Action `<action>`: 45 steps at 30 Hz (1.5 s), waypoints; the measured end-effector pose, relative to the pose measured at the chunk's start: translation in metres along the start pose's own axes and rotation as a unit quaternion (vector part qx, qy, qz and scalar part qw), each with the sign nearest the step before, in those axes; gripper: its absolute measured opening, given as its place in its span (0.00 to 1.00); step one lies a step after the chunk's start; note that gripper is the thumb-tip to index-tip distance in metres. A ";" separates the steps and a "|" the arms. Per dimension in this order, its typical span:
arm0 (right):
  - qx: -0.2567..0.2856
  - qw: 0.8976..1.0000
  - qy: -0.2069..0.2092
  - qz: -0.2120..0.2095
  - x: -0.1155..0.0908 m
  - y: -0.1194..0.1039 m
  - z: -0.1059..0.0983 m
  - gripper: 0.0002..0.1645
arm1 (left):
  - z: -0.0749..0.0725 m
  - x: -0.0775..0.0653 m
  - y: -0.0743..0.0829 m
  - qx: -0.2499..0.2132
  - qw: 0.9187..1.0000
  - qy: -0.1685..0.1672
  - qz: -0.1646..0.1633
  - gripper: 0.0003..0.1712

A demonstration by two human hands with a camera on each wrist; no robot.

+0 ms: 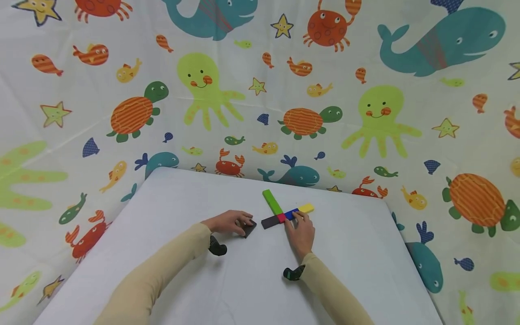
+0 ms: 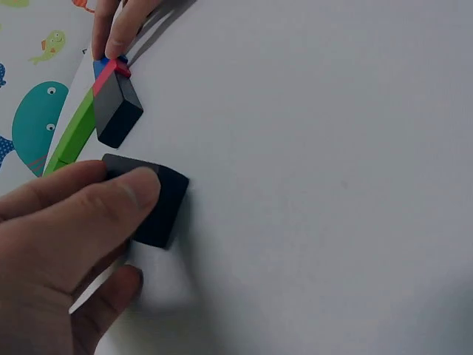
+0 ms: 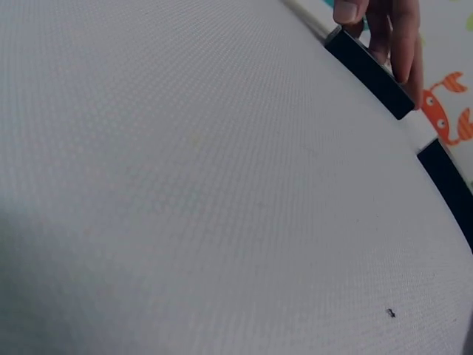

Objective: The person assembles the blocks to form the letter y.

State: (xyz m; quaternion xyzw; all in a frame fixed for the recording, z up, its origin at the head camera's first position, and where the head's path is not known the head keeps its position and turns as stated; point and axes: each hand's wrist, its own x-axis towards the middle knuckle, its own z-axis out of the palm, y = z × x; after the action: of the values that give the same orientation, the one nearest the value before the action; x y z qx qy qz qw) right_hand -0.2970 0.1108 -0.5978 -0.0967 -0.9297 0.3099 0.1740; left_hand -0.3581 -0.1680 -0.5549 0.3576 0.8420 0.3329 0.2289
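My left hand (image 1: 230, 222) pinches a flat black block (image 1: 250, 229) between thumb and fingers, a short gap left of the joined blocks. In the left wrist view the thumb lies across that black block (image 2: 166, 203). A second black block (image 1: 270, 222) touches a small red block (image 1: 281, 218) at the centre of the arrangement. From the red one a long green block (image 1: 271, 201) runs away to the back left. A blue block (image 1: 291, 213) and a yellow block (image 1: 306, 208) extend to the right. My right hand (image 1: 301, 232) holds the blue block, its thumb near the red one.
The blocks lie on a white-covered table (image 1: 195, 189). A cloth printed with sea animals (image 1: 243, 81) hangs behind the table and along both sides. Dark straps with small devices (image 1: 217, 247) sit at both wrists, below the beige sleeves (image 1: 162, 264).
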 end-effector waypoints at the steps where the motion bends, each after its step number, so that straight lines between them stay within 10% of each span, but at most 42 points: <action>1: 0.002 1.000 -0.001 0.001 -0.001 0.000 0.000 0.31 | 0.001 0.000 0.000 0.001 1.000 0.003 0.000 0.20; 13: -0.009 1.000 0.005 -0.006 -0.001 0.001 0.001 0.30 | 0.009 0.009 0.004 0.025 0.999 0.022 0.020 0.21; 29: -0.005 1.000 0.006 -0.008 -0.001 0.005 0.002 0.30 | 0.013 0.014 0.002 -0.007 0.999 0.039 -0.032 0.22; 45: -0.001 1.000 0.007 -0.011 -0.002 0.004 0.001 0.29 | 0.010 0.013 0.013 -0.017 1.000 0.000 -0.010 0.18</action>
State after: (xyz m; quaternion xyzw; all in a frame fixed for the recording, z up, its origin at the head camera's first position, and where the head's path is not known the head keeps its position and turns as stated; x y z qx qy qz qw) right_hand -0.2956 0.1124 -0.6014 -0.0893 -0.9295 0.3068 0.1842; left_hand -0.3541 -0.1478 -0.5544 0.3450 0.8397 0.3452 0.2383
